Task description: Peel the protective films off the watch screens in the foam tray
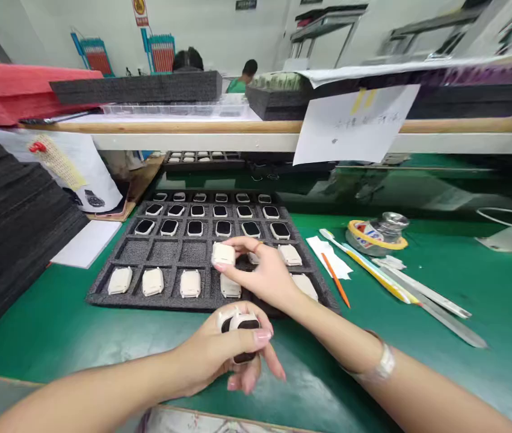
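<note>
My right hand (267, 273) pinches a white smartwatch case (223, 254) between thumb and fingers, its pale side up, over the foam tray (195, 252). My left hand (210, 355) is closed around a small stack of smartwatch cases (247, 323), at least two, with dark screens partly showing; it is in front of the tray. In the tray's back rows, several watch cases (223, 228) lie with black screens up. Along the front row, more cases (190, 284) rest pale side up. Some front-right compartments are hidden behind my right hand.
To the right lie a toothbrush (364, 264), an orange stick (336, 279), a metal blade-like tool (449, 319), a tape roll (375, 237) and a small metal-topped jar (393, 224). A shelf (192, 141) spans overhead. Black foam sheets (12, 222) are stacked left. Two people are beyond.
</note>
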Demonstrator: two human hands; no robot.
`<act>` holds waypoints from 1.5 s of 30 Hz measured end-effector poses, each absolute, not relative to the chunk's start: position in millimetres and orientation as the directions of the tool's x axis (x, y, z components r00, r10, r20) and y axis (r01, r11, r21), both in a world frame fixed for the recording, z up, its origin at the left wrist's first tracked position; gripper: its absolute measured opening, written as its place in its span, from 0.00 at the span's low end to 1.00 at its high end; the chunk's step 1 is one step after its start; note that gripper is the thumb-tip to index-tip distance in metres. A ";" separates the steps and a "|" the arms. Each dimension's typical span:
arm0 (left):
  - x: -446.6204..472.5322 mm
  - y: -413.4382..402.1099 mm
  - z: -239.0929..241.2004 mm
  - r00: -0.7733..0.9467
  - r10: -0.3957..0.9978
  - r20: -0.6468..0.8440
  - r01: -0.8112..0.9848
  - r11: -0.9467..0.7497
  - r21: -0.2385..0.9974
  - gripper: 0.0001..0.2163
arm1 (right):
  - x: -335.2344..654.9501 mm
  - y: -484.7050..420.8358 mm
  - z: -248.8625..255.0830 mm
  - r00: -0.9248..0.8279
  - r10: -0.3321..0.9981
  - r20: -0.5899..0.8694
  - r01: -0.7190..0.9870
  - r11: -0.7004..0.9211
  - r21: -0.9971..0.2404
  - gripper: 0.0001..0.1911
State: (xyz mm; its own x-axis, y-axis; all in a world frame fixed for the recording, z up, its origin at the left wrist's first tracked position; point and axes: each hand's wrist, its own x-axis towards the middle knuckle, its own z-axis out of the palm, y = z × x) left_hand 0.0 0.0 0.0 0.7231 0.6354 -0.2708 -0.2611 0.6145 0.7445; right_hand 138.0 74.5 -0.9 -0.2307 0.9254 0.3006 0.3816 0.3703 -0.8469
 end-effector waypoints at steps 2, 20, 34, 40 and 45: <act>-1.6 2.8 -3.2 0.748 0.609 -0.263 -0.216 0.599 0.771 0.16 | 115.3 86.5 -2.3 -0.260 0.915 0.309 0.407 0.394 -0.824 0.17; -1.7 6.0 3.1 0.552 0.744 -0.376 -0.373 0.624 0.687 0.25 | 165.3 57.4 -5.7 -0.213 0.964 0.160 0.172 0.199 -0.965 0.15; -1.1 10.1 -0.9 0.589 0.736 -0.334 -0.549 0.668 0.503 0.21 | 164.4 10.9 19.9 -0.448 0.715 0.536 0.196 0.664 -0.722 0.04; -2.8 9.8 1.2 0.617 0.715 -0.327 -0.518 0.683 0.516 0.23 | 168.4 20.2 22.2 -0.086 0.896 0.435 -0.029 0.435 -0.900 0.09; -4.8 9.5 3.1 0.630 0.705 -0.325 -0.497 0.688 0.529 0.24 | 175.5 28.1 19.6 0.076 0.955 0.288 -0.238 0.298 -0.924 0.10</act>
State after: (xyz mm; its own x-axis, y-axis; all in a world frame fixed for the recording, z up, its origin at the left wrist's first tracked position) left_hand -4.8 9.5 3.1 0.6299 0.7052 -0.3255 -0.4967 0.6879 0.5292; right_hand 175.5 28.1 19.6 0.0758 0.9545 0.2884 -0.2385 0.2982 -0.9242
